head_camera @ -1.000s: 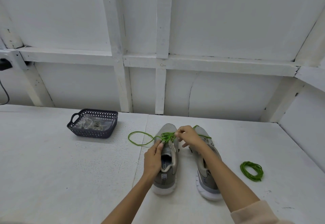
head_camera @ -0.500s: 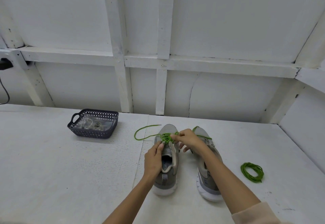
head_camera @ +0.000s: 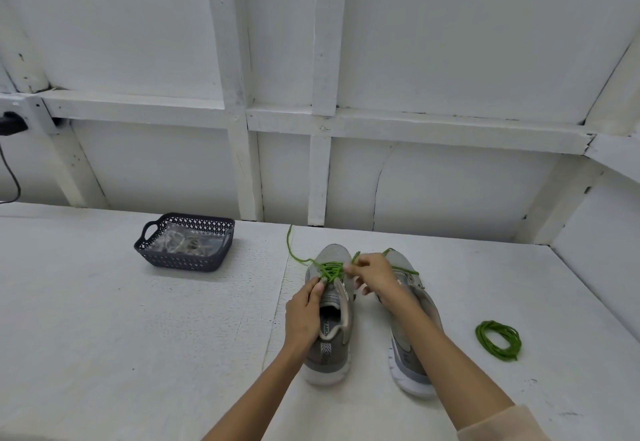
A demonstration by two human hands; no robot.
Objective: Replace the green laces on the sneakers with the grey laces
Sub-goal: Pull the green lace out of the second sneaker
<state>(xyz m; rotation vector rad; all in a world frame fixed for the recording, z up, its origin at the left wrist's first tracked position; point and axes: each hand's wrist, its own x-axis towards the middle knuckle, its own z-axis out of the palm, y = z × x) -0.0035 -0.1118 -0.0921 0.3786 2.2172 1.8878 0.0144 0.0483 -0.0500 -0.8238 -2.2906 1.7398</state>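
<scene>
The left hand (head_camera: 304, 312) grips the sneaker (head_camera: 329, 354) at its collar. Just beyond it, the right hand (head_camera: 372, 274) pinches the green lace (head_camera: 329, 269) threaded there. A coiled lace (head_camera: 498, 340) lies right of that hand. Far left of both hands, the basket (head_camera: 183, 262) holds bagged grey laces (head_camera: 180, 244).

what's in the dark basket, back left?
The basket holds a clear plastic bag with pale coiled cords inside, probably the grey laces. Glare and the basket's near wall hide how many there are and anything beneath the bag.
</scene>
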